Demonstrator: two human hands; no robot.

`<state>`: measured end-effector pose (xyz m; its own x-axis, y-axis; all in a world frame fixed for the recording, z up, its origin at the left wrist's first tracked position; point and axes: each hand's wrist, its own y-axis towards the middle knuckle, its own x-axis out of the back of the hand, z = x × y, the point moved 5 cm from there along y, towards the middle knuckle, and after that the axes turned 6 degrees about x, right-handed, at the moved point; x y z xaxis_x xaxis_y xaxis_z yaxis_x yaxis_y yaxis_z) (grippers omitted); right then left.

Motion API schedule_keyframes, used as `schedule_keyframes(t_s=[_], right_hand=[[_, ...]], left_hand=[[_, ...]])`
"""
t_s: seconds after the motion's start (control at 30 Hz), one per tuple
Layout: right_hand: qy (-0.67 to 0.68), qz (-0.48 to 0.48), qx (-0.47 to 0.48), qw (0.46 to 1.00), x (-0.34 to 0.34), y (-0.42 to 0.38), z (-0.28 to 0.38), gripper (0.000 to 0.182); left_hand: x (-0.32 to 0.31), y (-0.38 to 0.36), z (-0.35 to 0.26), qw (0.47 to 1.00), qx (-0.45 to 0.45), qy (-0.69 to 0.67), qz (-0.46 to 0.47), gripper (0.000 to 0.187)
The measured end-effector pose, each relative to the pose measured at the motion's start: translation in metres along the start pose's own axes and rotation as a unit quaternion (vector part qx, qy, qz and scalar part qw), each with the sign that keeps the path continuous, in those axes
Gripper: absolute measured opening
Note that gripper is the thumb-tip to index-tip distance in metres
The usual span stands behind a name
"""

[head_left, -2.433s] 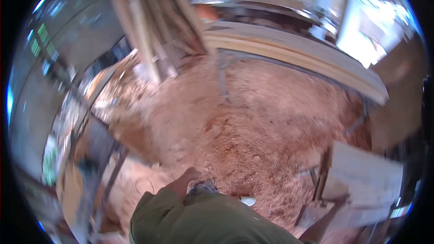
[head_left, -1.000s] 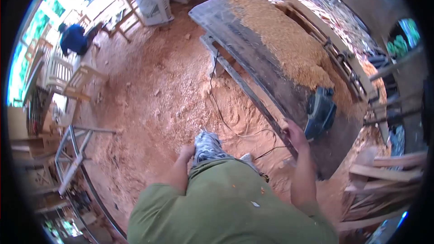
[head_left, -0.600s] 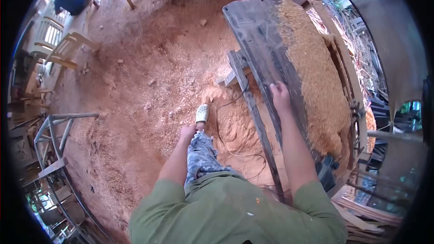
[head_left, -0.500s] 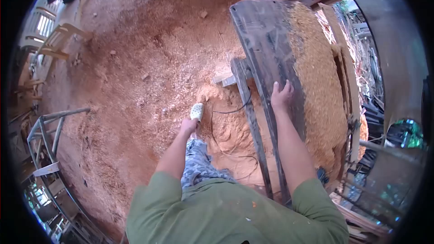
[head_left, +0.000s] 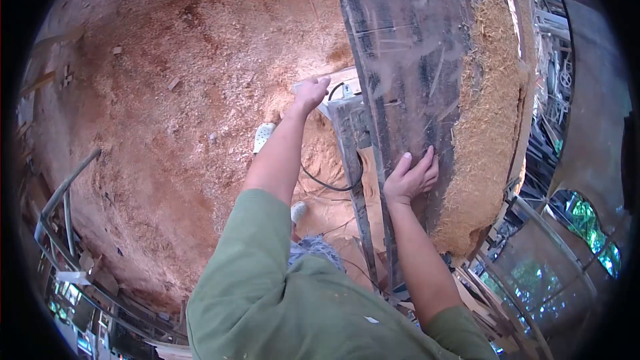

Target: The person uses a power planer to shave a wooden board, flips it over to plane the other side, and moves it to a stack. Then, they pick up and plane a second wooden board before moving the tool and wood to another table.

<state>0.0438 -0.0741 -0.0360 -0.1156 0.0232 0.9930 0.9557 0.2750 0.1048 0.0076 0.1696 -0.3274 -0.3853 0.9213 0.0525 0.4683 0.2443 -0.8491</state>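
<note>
My right hand (head_left: pixel 412 177) lies on a dark, worn wooden tabletop (head_left: pixel 407 60), thumb and fingers apart. Sawdust and shavings (head_left: pixel 490 133) cover the right part of that top. My left hand (head_left: pixel 311 95) reaches out to the left of the tabletop, fingers loosely bent, with nothing visible in its grip. It overlaps the left end of a pale wood piece (head_left: pixel 343 75) in this view. Right by its fingertips, a small metal fitting (head_left: pixel 347 91) with a black cable (head_left: pixel 333 187) sits at the top of a grey wooden post (head_left: pixel 350 127).
Sawdust and chips lie over the reddish ground (head_left: pixel 153 113). Light clogs (head_left: pixel 264 137) are on my feet, close to the cable. A bent metal frame (head_left: pixel 67 193) stands at the left. Stacked boards (head_left: pixel 483 300) lie at the lower right.
My left hand has swung forward and right, from above my foot to the pale wood piece. My right hand stays on the tabletop. The view has shifted closer to the table.
</note>
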Motion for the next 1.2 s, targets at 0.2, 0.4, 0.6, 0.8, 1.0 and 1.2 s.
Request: schedule_keyframes(t_s=[0.2,0.4,0.6,0.8,1.0,1.2], right_hand=[[0.013,-0.007,0.016,1.0,0.0,0.0,-0.002,0.067],[0.021,-0.009,-0.003,1.0,0.003,-0.001,-0.003,0.069],[0.041,-0.018,0.009,0.999,0.003,0.001,-0.005,0.07],[0.047,-0.046,-0.006,0.998,0.004,-0.001,-0.009,0.066],[0.162,-0.053,-0.034,0.985,0.025,-0.002,-0.018,0.074],[0.652,-0.09,-0.122,0.742,0.036,-0.052,-0.119,0.052]], left_hand=[[-0.003,-0.003,-0.05,0.991,-0.073,0.114,-0.013,0.064],[-0.045,0.035,-0.057,0.952,-0.148,0.261,0.064,0.066],[-0.041,0.033,-0.014,0.992,-0.043,-0.098,-0.061,0.034],[0.024,0.052,-0.001,0.916,-0.101,-0.284,-0.264,0.054],[0.034,0.0,0.06,0.995,-0.091,0.025,-0.004,0.062],[-0.104,-0.243,0.109,0.935,-0.06,-0.232,0.262,0.041]])
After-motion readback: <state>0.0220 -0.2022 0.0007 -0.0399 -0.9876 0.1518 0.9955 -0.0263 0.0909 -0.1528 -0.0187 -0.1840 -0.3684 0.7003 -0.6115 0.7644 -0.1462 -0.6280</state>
